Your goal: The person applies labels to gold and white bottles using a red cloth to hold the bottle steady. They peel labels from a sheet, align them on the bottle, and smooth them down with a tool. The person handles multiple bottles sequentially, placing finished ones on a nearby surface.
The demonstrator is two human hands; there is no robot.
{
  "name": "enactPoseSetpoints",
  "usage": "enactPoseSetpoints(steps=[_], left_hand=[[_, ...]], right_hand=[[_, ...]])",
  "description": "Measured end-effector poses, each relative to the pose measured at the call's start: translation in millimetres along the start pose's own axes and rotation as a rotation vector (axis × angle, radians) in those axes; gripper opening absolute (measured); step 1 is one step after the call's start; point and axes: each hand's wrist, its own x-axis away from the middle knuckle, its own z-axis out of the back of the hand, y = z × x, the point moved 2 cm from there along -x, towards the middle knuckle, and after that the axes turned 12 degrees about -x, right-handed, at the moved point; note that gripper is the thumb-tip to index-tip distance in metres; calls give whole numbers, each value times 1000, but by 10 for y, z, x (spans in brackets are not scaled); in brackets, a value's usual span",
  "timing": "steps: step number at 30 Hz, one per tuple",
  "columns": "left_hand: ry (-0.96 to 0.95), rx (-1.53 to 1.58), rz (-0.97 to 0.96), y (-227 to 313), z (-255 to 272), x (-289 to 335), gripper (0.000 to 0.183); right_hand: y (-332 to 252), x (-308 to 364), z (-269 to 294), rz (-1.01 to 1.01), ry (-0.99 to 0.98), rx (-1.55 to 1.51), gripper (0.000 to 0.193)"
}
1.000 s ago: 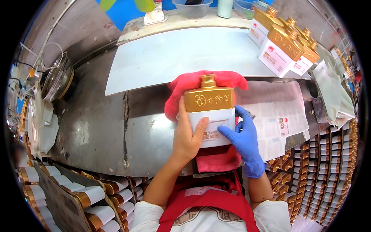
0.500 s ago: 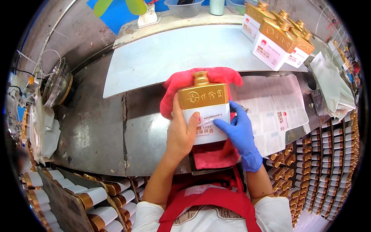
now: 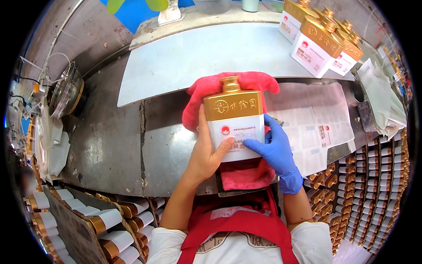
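Observation:
A flat white bottle [image 3: 234,108] with a gold shoulder and neck is held upright between both hands, its printed front toward me. My bare left hand [image 3: 206,147] grips its left side, the thumb pressed on the lower front. On the other side my right hand [image 3: 277,149], in a blue glove, closes on the right edge with its thumb on the print. Behind and below the bottle lies a red cloth [image 3: 198,103], draped over a support that is mostly hidden.
Several similar bottles [image 3: 317,48] stand on a pale board [image 3: 189,57] at the far right. A printed sheet [image 3: 307,114] lies right of the cloth on the metal table [image 3: 105,149]. Racks of bottles [image 3: 369,189] fill the lower right; more bottles [image 3: 105,220] sit at lower left.
My left thumb has slid down and right across the bottle's front, uncovering the red round mark. The bottle stays in both hands, shifted slightly. The view has tilted a little.

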Motion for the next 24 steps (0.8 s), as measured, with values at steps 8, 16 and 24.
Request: enactPoseSetpoints(steps=[8,16,24], left_hand=[[-53,1,-1,-9,34,16,92],[27,123,51,-9,135,23,65],[52,191,36,-56,157,16,55]], right_hand=[[5,-4,27,-53,-27,-26,67],[184,-110,403,-133,-7,-211,37],[113,7,282,-80,44,-125,36]])
